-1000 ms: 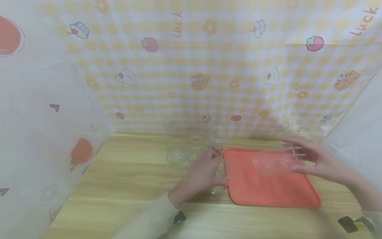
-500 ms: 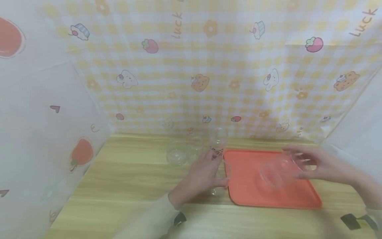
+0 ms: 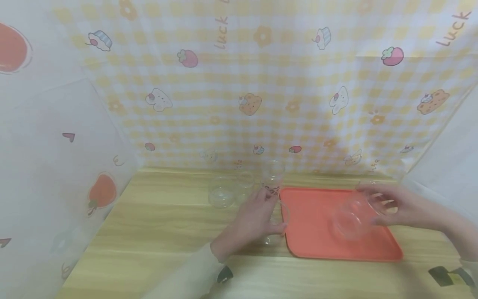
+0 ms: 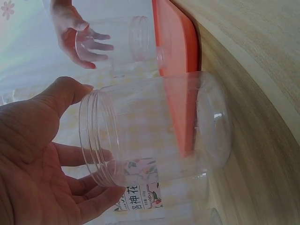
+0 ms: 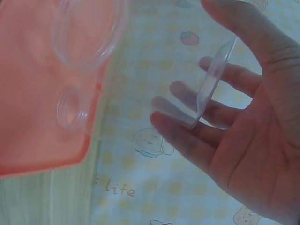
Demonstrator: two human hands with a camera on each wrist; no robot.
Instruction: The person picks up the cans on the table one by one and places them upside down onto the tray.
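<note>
My left hand (image 3: 254, 216) grips a clear plastic jar (image 4: 154, 108) at its threaded rim, thumb on one side and fingers on the other. The jar's rounded base is down at the wooden table beside the orange tray (image 3: 310, 241). Over the tray, my right hand (image 3: 399, 207) holds a second clear jar (image 3: 351, 218) by its base, fingers and thumb spread round the edge. That jar is turned over, its threaded mouth (image 5: 91, 35) towards the tray. A smaller threaded clear container (image 5: 70, 110) shows at the tray's far edge in the right wrist view.
Left of the tray stand a wide clear jar (image 3: 221, 193), a slimmer clear one (image 3: 245, 182) and a tall clear one (image 3: 273, 172). A printed floral label (image 4: 143, 185) shows behind the left-hand jar. A checked cloth (image 3: 224, 83) hangs behind the table.
The jar in my right hand has swung from lying sideways, mouth to the left, to mouth down over the tray. My left hand stays in place on its jar.
</note>
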